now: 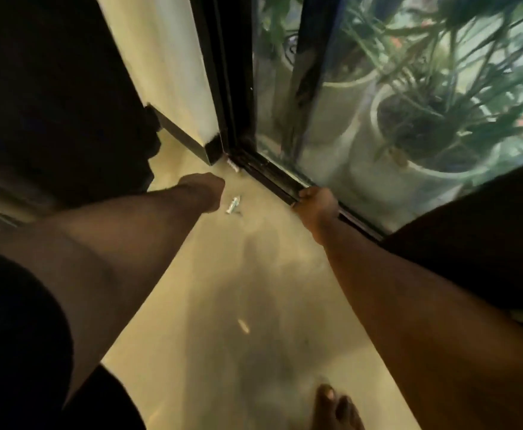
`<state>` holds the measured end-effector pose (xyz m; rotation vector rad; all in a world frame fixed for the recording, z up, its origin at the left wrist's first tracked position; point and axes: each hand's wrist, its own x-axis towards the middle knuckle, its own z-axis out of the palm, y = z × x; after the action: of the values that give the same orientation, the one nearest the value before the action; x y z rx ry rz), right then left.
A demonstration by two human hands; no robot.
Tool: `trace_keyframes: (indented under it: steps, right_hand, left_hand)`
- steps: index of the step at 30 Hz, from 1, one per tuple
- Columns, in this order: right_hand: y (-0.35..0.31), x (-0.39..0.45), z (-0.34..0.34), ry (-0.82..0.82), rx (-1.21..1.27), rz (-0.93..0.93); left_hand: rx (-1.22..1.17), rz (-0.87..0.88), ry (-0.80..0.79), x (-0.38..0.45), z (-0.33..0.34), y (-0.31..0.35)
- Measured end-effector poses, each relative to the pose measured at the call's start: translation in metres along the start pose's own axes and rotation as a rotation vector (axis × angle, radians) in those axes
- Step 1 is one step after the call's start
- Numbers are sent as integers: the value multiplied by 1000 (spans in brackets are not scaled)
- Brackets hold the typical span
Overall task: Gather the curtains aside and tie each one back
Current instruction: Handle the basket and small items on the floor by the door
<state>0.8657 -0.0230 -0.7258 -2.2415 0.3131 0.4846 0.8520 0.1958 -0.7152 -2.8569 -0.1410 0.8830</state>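
Head view, looking down: bare toes (336, 408) at the lower edge on a smooth, pale, matt floor (223, 305) mottled with soft shadow. Two bare forearms reach forward from dark short sleeves. Left hand (206, 189), seen from the back, is curled into a fist; whether it holds anything cannot be told. Right hand (316, 201), also curled, sits at the dark metal sliding-door track (269, 178); its fingers are hidden, so its grip cannot be told. Between the hands lies a small, shiny, crumpled wrapper (233, 204). Dark curtain fabric (471, 243) hangs at the right, beside the right arm; another dark mass (52, 88) fills the upper left. Beyond: a cream wall section (167, 66) with black skirting, a black door frame (223, 72), and glass (331, 135), behind which stand round white pots (378, 178) of long-leaved green plants.
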Motion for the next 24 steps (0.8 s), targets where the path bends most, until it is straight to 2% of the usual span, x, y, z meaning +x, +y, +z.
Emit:
trace_keyframes:
  steps: [5,9,13,16,20,24]
  right_hand:
    - [4,60,66,-142,-135,-213]
    - [-1,88,103,-157,-223,-356]
    - [-20,111,124,-155,-299,-487]
    - [-41,129,136,-160,-466,-601]
    - [-58,140,160,-245,-641,-651]
    - [-68,147,171,-103,-738,-654]
  left_hand:
    - [-290,4,154,73,43,15]
    - [-450,-45,165,106,74,22]
    - [-514,-7,177,125,80,9]
    - [-536,20,183,129,77,-5]
    - [-559,-4,239,125,83,-23]
    - [-560,-27,233,121,85,-32]
